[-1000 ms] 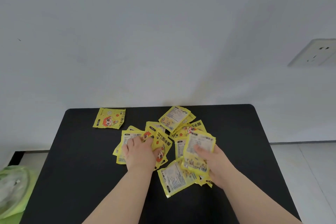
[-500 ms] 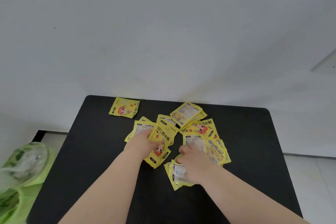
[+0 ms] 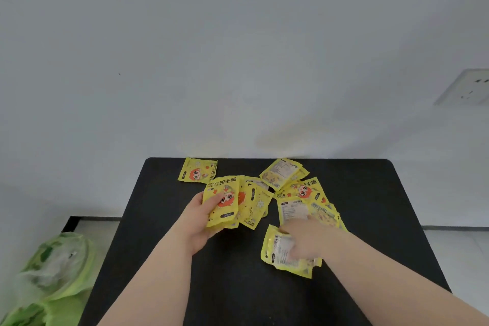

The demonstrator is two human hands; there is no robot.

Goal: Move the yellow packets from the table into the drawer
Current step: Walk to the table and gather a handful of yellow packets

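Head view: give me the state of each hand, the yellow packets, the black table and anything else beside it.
Left hand: shut on a fanned stack of yellow packets, lifted.
Right hand: blurred, pressing on packets at the near right.
Lone yellow packet: flat, far left, apart.
Loose yellow packets: overlapping, on the table.
Black table: drawer not visible.
Green plastic bag: on the floor, left.

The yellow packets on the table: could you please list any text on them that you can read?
"HAND WARMER": packet held in the left hand, beside large Chinese characters.
"MANYUJIA": next packet, along its edge; uncertain.
Label print near the right hand: too small to read.
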